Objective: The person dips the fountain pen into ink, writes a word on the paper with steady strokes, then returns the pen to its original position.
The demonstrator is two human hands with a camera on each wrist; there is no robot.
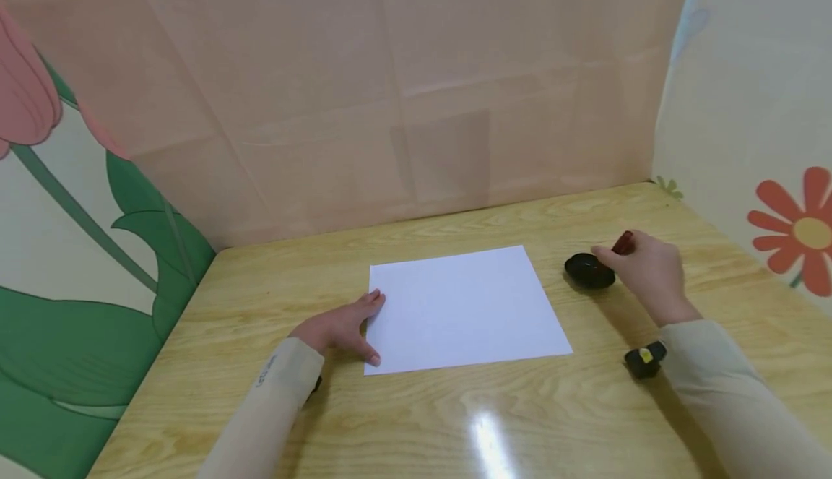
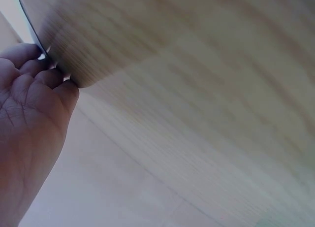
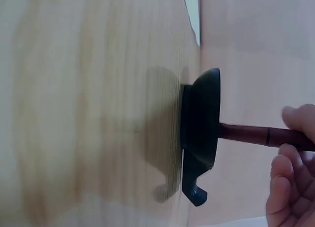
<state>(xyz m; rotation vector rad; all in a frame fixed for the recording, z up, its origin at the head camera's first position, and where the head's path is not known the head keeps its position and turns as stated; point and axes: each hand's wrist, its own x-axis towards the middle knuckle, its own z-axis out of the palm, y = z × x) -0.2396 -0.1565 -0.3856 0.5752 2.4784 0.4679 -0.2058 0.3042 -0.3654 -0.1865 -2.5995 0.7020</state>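
Note:
A sheet of white paper lies flat on the wooden table. My left hand rests at its left edge, thumb and fingers spread, touching the sheet; its fingertips meet the paper edge in the left wrist view. To the right of the sheet stands a small black dish with a hooked piece at its side. My right hand pinches the dark red handle of a brush between thumb and fingers above the dish. The brush's lower end is inside the dish, its tip hidden by the rim.
The light wooden table reaches back to a pink cloth backdrop. A wall panel with a printed red flower stands on the right, and one with large green leaves on the left.

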